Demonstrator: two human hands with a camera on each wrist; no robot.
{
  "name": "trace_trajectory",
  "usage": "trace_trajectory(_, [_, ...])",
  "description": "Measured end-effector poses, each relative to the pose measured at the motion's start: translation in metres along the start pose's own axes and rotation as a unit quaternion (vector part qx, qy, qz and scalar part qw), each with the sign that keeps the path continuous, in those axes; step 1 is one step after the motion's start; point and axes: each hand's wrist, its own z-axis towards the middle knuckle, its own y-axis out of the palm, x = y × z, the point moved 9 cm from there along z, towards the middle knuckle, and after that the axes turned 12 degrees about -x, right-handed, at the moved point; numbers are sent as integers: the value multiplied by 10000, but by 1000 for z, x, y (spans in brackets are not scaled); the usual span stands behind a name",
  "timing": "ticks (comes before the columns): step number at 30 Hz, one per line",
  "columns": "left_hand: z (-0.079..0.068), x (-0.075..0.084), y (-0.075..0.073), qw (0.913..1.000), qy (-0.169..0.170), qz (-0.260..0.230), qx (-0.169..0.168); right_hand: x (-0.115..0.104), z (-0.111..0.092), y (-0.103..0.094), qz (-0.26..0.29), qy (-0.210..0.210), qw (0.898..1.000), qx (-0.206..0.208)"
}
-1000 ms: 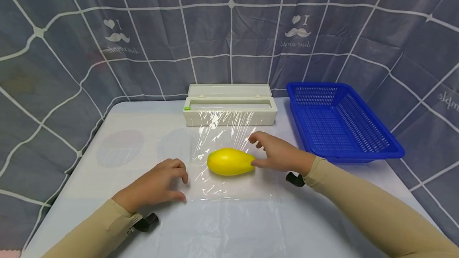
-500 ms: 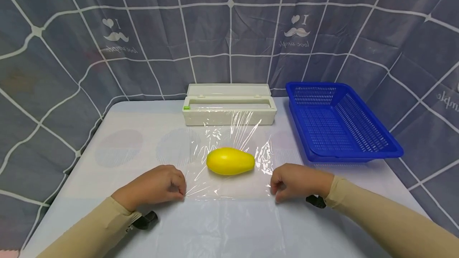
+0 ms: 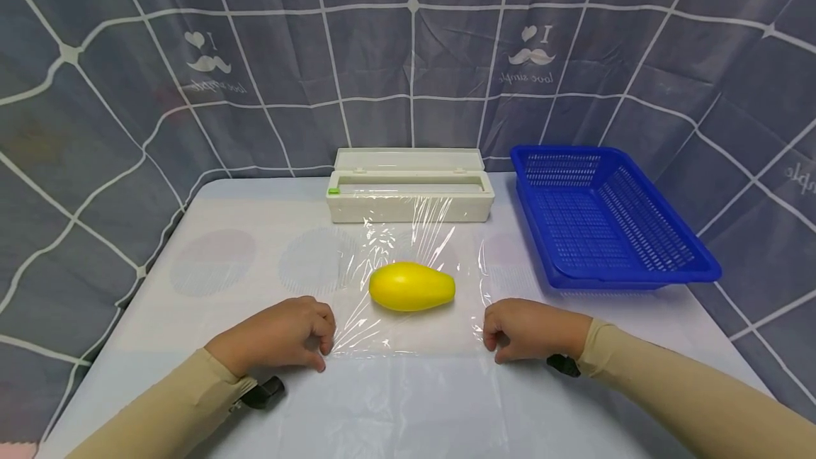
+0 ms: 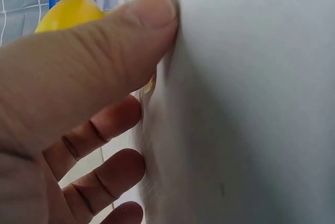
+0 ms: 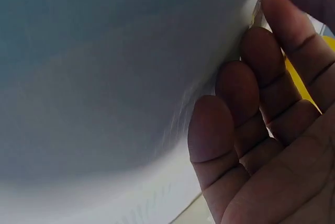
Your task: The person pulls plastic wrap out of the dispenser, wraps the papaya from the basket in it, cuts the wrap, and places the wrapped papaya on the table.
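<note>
A sheet of clear plastic wrap runs from the white wrap dispenser toward the near side of the table. A smooth yellow fruit, papaya-like, lies on its side on the wrap, narrower end to the right. My left hand pinches at the wrap's near left corner, where creases spread from the fingers. In the left wrist view the thumb hides the index finger. At the near right corner my right hand has curled fingers at the wrap's edge. In the right wrist view its fingertips lie against the table surface.
The dispenser's lid stands raised at the back, with a green slider at its left end. A blue plastic basket sits at the back right. A grey checked curtain surrounds the white-covered table.
My right hand has moved from the fruit's narrow end to the wrap's near right corner. The left hand's fingers have closed at the left corner. The fruit has stayed in place.
</note>
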Motion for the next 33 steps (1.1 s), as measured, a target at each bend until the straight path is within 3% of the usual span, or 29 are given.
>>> trace_trajectory(7, [1, 1, -1, 9996, 105, 232, 134, -5, -1, -3, -362, -527, 9975, 309])
trace_trajectory(20, [1, 0, 2, 9999, -12, 90, 98, 4, -3, -3, 275, -195, 9991, 252])
trace_trajectory(29, [4, 8, -1, 9978, 184, 571, 284, 7, -4, -5, 334, -121, 9991, 233])
trace_trajectory(33, [2, 7, -1, 9978, 216, 519, 352, 7, -6, -7, 333, -162, 9990, 251])
